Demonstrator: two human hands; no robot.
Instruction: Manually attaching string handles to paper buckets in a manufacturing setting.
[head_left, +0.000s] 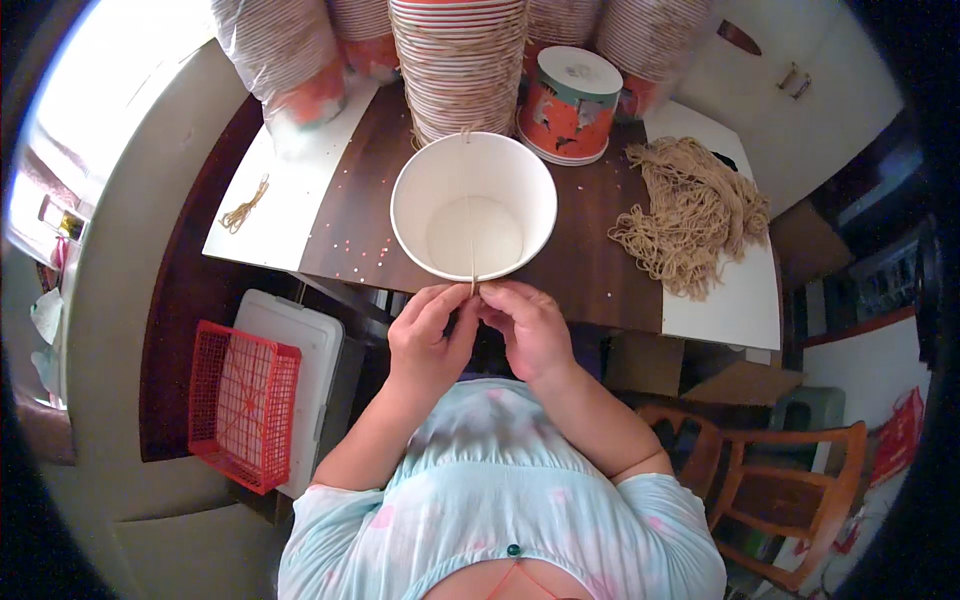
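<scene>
A white paper bucket [410, 210] stands at the near edge of the table, its mouth facing me. A thin tan cord [468, 200] runs from its far rim, across the inside, to the near rim. There, my left hand [428, 335] and my right hand [532, 328] meet, fingertips pinched together around the cord's end. Both thumbs are close to the rim. The exact spot between the fingertips is partly hidden. A tall stack of like buckets [460, 75], with cords at their rims, rises just behind.
An upside-down red patterned bucket [570, 110] stands behind right. A heap of tan cords [695, 215] lies right; a small cord bundle [245, 205] lies left. Plastic-wrapped bucket stacks [280, 60] line the back. Below left is a red basket [245, 405]; a wooden chair [785, 490] stands right.
</scene>
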